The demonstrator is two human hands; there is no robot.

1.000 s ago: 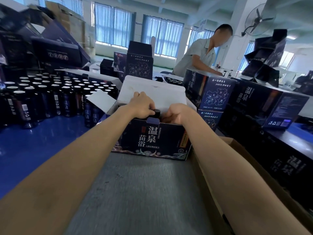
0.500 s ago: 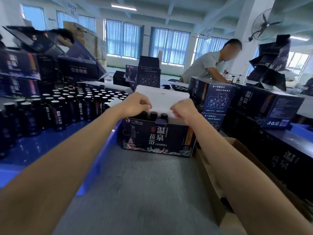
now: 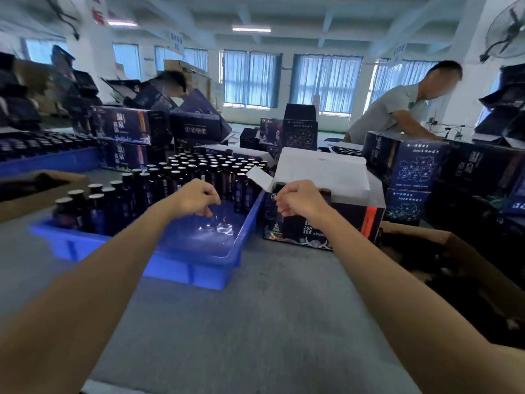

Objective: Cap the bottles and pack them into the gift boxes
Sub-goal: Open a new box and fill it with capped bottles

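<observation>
- Grey worktop (image 3: 255,322) in a bright workroom with blue-curtained windows (image 3: 250,78) along the far wall.
- Open gift box (image 3: 289,231) stands on the worktop right of centre, touching the tray's right wall. Its white lid (image 3: 324,172) is raised behind it and a small side flap (image 3: 260,177) sticks out to the left.
- Dark caps of boxed bottles (image 3: 280,185) show above the box's front edge, partly hidden by the right grip.
- Right grip (image 3: 301,200) is in front of the box's top edge, its fingers curled into a fist with nothing seen in it.
- Left grip (image 3: 196,199) hangs over the bare near part of the tray, fingers loosely curled downward and holding nothing.
- Blue tray (image 3: 176,268) lies left of the box. Upright tray bottles (image 3: 181,180), dark with labels, fill its far and left parts in rows.
- Cardboard carton (image 3: 454,245) with dark contents sits at the right edge, just beside the gift box.
- Closed gift boxes are stacked behind: one stack (image 3: 414,166) to the right and another (image 3: 122,129) to the left.
- Person in a grey shirt (image 3: 397,109) bends over the far right bench. A second, blurred person (image 3: 170,81) is at the back left.
- Wall fan (image 3: 505,32) hangs at the upper right.
</observation>
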